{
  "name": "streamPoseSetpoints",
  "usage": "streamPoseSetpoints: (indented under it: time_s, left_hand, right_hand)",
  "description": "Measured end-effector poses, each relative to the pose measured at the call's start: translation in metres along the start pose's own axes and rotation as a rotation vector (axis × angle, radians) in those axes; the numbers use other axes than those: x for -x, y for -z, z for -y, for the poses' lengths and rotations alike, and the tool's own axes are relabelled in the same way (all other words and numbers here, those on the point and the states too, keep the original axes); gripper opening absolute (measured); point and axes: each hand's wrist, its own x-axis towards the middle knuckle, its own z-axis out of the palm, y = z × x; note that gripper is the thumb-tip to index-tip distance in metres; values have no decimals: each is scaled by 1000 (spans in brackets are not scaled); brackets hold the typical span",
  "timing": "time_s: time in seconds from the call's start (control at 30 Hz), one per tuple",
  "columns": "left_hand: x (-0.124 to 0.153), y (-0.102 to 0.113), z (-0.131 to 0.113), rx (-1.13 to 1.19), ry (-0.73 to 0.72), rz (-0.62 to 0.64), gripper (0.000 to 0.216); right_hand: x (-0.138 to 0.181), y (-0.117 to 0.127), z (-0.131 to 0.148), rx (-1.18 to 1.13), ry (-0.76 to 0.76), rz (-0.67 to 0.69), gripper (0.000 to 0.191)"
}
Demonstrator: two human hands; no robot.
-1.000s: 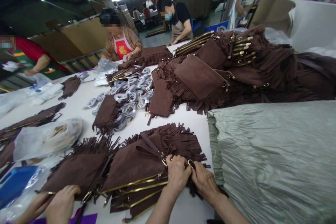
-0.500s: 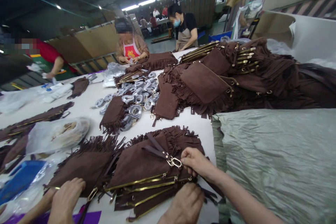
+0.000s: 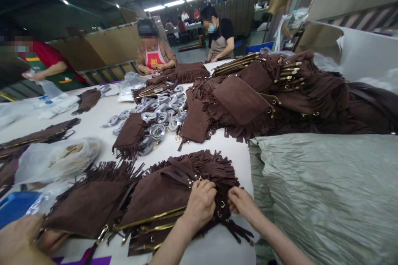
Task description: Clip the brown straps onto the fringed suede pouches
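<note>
A stack of brown suede fringed bags [image 3: 161, 198] with gold zippers lies at the near edge of the white table [image 3: 199, 145]. My left hand [image 3: 200, 205] is curled on the top bag's corner, fingers closed around its strap and metal ring hardware. Beside it my right hand [image 3: 242, 203] pinches something small at the fringe edge, close to a gold ring [image 3: 222, 204]. What the right fingers hold is hidden. Another person's hand [image 3: 18, 240] rests on a second fringed bag [image 3: 90, 201] at the lower left.
A big heap of the same brown bags [image 3: 280, 91] fills the far right. Wrapped grey straps [image 3: 161, 112] lie mid-table. Grey-green crinkled sheeting [image 3: 326, 186] covers the right side. Clear plastic bags [image 3: 56, 159] and a blue tray [image 3: 15, 207] sit left. Several people work at the far end.
My left hand has come up from the near edge onto the bag's strap corner. My right hand has drawn back from the gold clasp toward the fringe edge.
</note>
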Motion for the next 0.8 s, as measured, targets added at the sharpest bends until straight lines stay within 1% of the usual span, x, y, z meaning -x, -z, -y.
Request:
streamPoseSetpoints:
  time_s: [0.07, 0.1, 0.17, 0.23, 0.33, 0.43, 0.5, 0.57, 0.63, 0.7, 0.8]
  left_hand:
    - [0, 1, 1, -25, -14, 29, 15]
    - [-1, 1, 2, -47, -22, 53, 14]
    - [-2, 4, 5, -71, -25, 111, 14]
    - [-4, 8, 8, -63, -15, 166, 15]
    - [-7, 16, 10, -51, -34, 231, 17]
    - [-9, 25, 8, -75, -65, 261, 18]
    - [-11, 32, 7, -98, -81, 270, 18]
    - [-10, 36, 8, -134, -111, 274, 13]
    - [-7, 36, 10, -203, -157, 261, 10]
    - [-1, 27, 14, -298, -226, 241, 11]
    - [10, 7, 17, -429, -300, 239, 17]
  right_hand:
    - [9, -10, -30, 58, 5, -44, 6]
    - [12, -16, -39, 81, 17, -67, 4]
    - [16, -26, -46, 121, 46, -111, 5]
    - [14, -34, -42, 163, 75, -146, 6]
    - [7, -43, -27, 228, 86, -193, 6]
    - [2, -49, -16, 277, 63, -218, 11]
    - [3, -52, -13, 290, 46, -222, 12]
    - [4, -52, -13, 279, 29, -211, 9]
    - [5, -52, -14, 237, 3, -173, 8]
    - [3, -54, -14, 173, -49, -105, 5]
    - [-1, -60, -11, 80, -163, 10, 15]
